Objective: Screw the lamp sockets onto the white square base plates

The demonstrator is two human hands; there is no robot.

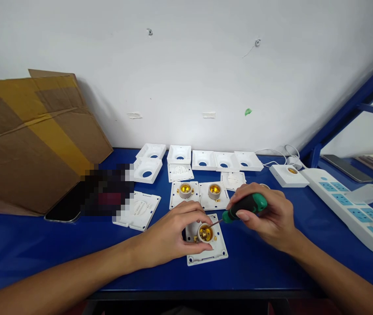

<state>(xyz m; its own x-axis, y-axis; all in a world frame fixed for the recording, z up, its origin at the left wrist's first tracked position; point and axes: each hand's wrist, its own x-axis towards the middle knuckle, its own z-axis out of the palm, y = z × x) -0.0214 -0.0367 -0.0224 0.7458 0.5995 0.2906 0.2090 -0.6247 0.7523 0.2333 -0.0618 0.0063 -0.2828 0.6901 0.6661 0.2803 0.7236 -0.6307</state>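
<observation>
The left hand (170, 232) curves its fingers (189, 209) around a round, gold-lined lamp socket (205, 233) on a square white plastic plate (219, 246), which lies on the blue tabletop (255, 271). The right hand (272, 218) grips a green-and-black screwdriver (245, 207), its shaft slanting into the socket. Behind lie two similar socketed plates (205, 200), then white square covers (202, 155) with round holes. A brown cardboard box (58, 131) stands at left, a white power strip (347, 210) lies at right

Screwdriver handle (244, 204) green and black; lamp socket (209, 236) gold inside; base plate (218, 251) white; tabletop (255, 264) blue
</observation>
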